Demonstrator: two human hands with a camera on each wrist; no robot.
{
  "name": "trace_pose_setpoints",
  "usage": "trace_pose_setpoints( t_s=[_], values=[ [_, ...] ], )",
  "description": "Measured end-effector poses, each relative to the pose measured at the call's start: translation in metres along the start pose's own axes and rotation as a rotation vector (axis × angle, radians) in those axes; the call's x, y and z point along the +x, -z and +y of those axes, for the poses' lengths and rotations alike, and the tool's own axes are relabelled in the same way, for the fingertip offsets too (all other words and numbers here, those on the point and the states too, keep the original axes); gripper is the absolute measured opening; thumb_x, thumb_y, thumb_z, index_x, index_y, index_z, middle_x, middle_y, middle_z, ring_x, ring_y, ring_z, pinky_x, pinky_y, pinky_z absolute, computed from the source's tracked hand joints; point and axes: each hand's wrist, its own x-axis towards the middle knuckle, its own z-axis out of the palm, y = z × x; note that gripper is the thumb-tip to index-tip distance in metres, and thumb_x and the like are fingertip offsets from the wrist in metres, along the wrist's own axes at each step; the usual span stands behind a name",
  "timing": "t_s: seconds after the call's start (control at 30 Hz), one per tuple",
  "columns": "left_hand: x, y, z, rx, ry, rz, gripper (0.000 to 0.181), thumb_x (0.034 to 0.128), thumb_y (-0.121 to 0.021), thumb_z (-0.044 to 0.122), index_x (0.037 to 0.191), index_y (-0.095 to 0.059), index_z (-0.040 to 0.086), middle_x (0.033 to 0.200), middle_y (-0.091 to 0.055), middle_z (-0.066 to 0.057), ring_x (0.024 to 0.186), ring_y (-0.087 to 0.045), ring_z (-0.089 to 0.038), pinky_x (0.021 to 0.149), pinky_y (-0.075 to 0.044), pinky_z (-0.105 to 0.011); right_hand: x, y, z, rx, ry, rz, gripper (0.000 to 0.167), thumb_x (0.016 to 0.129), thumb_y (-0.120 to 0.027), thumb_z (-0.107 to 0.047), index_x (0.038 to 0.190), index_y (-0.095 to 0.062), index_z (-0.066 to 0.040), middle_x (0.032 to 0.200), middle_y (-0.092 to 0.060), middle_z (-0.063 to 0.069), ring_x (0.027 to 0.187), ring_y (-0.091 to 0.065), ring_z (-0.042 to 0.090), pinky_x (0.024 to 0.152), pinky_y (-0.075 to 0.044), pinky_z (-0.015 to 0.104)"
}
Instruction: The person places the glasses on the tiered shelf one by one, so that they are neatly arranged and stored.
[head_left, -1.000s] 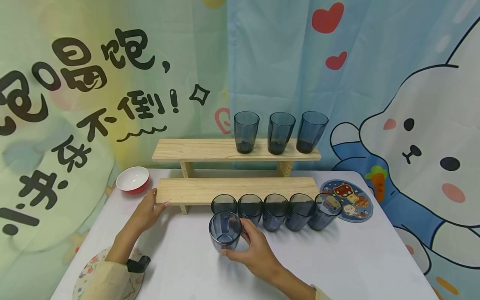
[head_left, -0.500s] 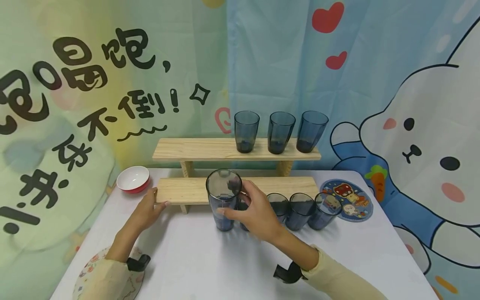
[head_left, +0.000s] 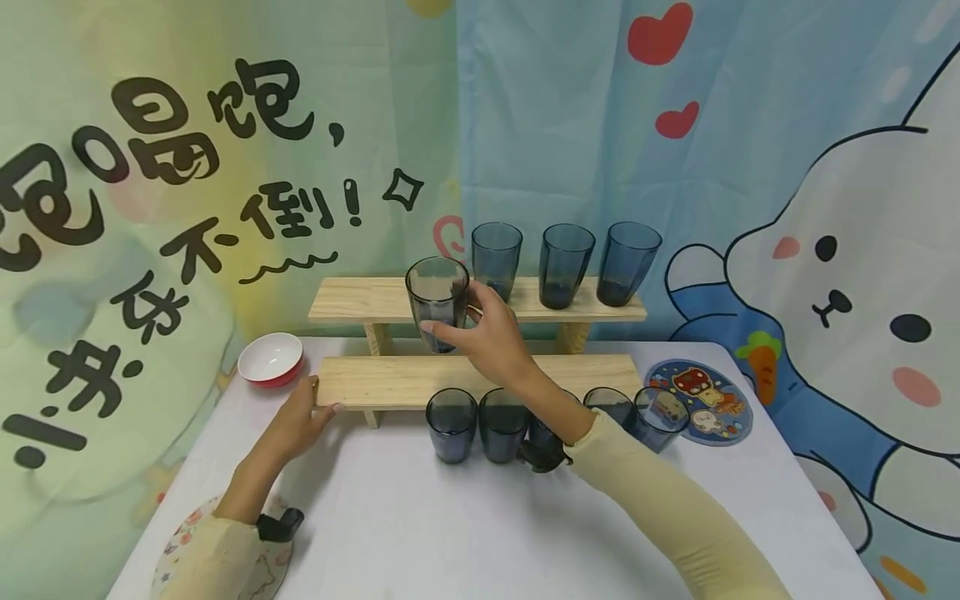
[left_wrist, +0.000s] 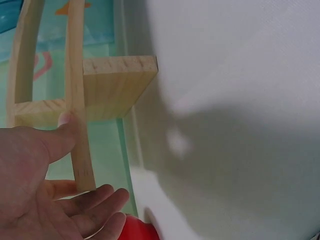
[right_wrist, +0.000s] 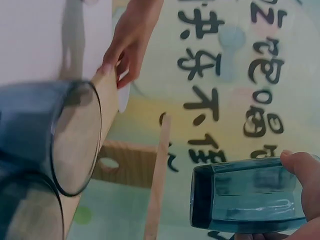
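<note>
My right hand (head_left: 495,337) holds a blue-tinted glass tumbler (head_left: 435,287) upright in front of the upper board (head_left: 356,298) of a two-tier wooden shelf, left of three similar tumblers (head_left: 566,267) standing on that board. In the right wrist view, thumb and fingers wrap the held tumbler (right_wrist: 250,195) near its rim. Down at the left end of the lower board (head_left: 375,381), my left hand (head_left: 296,425) grips the wood. The left wrist view has its thumb pressed on the board's face (left_wrist: 75,90) and the fingers at the other side.
Several more tumblers (head_left: 452,425) stand in a row before the lower board, partly covered by my right forearm. A red-and-white bowl (head_left: 271,358) sits at the left, a round patterned mat (head_left: 723,421) at the right. Another patterned mat (head_left: 270,575) lies under my left arm.
My right hand has lifted the tumbler from in front of the row, up and forward to the upper board's height. The left hand stays on the shelf end.
</note>
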Motion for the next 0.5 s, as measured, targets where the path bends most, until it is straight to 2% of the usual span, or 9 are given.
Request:
trace_pose_setpoints(
  t_s=[0.2,0.5],
  values=[
    [0.0,0.002,0.005,-0.01,0.012,-0.014,0.071,0.1069,-0.063,0.019,0.148,-0.024,-0.022,0.149,-0.039,-0.047,0.143,-0.04,-0.058,0.118,-0.033,-0.067,0.033,-0.007,0.007,-0.051,-0.02,0.063,0.072,0.093,-0.083,-0.031,0.15,-0.048,-0.004,0.143,-0.051,0.012,0.142,-0.053,0.029,0.12,-0.043,0.04],
    [0.001,-0.001,-0.002,-0.033,-0.003,0.023,0.07,0.1042,-0.065,0.017,0.148,-0.026,-0.021,0.149,-0.039,-0.047,0.143,-0.039,-0.059,0.117,-0.031,-0.07,0.069,-0.02,0.021,-0.162,0.007,0.136,0.071,0.096,-0.08,-0.034,0.152,-0.049,-0.004,0.144,-0.053,0.016,0.133,-0.055,0.031,0.106,-0.052,0.048]
  ],
)
